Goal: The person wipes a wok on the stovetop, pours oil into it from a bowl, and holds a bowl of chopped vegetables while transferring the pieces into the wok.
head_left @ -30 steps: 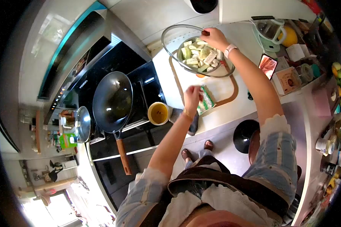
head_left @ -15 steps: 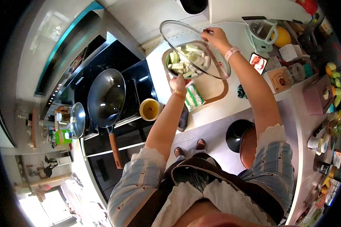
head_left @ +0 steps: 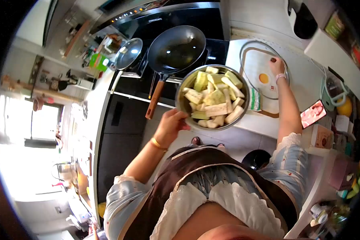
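My left hand (head_left: 170,126) is closed on the rim of a metal bowl (head_left: 188,82), raised beside the counter's front edge and near the wok. Cut pale-green and cream vegetable sticks (head_left: 215,97) fill it. Over at the counter, my right hand (head_left: 278,68) pinches the knob of a clear glass lid (head_left: 264,62). The lid lies over or just above a brown-rimmed cutting board (head_left: 269,105); I cannot tell whether it touches. A round yellow shape shows through the glass. The bowl partly hides a green-and-white packet (head_left: 255,100) on the board.
A dark wok (head_left: 176,52) with a wooden handle (head_left: 154,102) sits on the stove, some liquid shining inside. Left of it stands a glass-lidded pan (head_left: 129,54). A lit phone (head_left: 313,114), boxes and a pale-green appliance (head_left: 334,94) crowd the right side.
My left hand has lifted the bowl off the board and carried it left, towards the wok. My right hand has lowered the tilted lid flat over the board. The view has turned.
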`<state>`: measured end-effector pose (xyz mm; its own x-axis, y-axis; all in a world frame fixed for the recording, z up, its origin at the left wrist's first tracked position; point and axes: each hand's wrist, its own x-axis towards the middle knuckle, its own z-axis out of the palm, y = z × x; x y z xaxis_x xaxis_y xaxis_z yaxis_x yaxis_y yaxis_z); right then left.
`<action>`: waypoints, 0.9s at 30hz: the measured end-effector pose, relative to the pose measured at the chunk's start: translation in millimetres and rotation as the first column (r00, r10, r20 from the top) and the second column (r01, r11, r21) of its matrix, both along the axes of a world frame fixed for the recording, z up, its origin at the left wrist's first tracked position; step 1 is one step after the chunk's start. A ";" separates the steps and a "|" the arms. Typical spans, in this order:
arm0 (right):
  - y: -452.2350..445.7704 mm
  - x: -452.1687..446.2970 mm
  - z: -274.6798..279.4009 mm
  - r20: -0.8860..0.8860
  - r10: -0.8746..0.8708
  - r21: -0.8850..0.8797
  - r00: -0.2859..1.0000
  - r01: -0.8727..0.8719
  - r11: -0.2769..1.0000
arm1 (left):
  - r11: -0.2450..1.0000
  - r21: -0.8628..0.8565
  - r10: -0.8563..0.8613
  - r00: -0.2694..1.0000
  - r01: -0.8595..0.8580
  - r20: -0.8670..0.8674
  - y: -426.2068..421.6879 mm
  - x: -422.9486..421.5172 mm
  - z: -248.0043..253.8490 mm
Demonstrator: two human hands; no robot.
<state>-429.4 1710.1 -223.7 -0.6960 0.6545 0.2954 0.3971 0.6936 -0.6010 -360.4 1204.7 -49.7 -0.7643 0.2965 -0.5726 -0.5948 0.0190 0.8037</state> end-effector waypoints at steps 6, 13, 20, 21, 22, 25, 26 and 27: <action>-61.0 -12.0 2.7 0.459 -0.207 0.124 0.864 0.169 0.978 | 0.996 -0.039 0.071 0.980 -0.080 -0.186 -86.1 -2.2 52.0; -264.7 18.8 200.9 -0.201 0.772 0.133 0.603 -0.764 0.631 | 0.989 -0.076 0.097 0.938 -0.129 -0.332 -112.5 -13.9 38.2; -428.8 -9.9 228.8 0.479 0.678 0.358 0.558 -0.829 0.430 | 0.993 0.117 0.062 0.938 -0.023 -0.341 -149.6 -62.3 28.9; -443.6 -14.5 230.2 0.499 0.666 0.349 0.554 -0.832 0.431 | 0.987 0.154 0.104 0.935 -0.053 -0.338 -159.6 -68.2 28.9; -455.5 -17.8 227.5 0.514 0.656 0.341 0.553 -0.833 0.435 | 0.979 0.186 0.143 0.930 -0.083 -0.338 -167.9 -75.1 25.2; -507.1 -17.3 226.2 0.552 0.620 0.443 0.557 -0.826 0.349 | 0.971 0.236 0.099 0.945 -0.024 -0.311 -208.4 -102.5 15.3; -521.7 -20.8 230.5 0.563 0.632 0.403 0.533 -0.844 0.353 | 0.968 0.250 0.068 0.947 0.013 -0.313 -222.6 -110.3 14.1; -533.9 -28.4 229.9 0.577 0.612 0.402 0.541 -0.840 0.364 | 0.964 0.265 0.054 0.951 0.031 -0.305 -233.3 -117.3 14.3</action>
<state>-457.7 1176.2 6.2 -0.9158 -0.3951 0.0720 -0.3895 0.9175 0.0804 -477.7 971.5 -35.5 -0.8942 0.3944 -0.2120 -0.3172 -0.2238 0.9216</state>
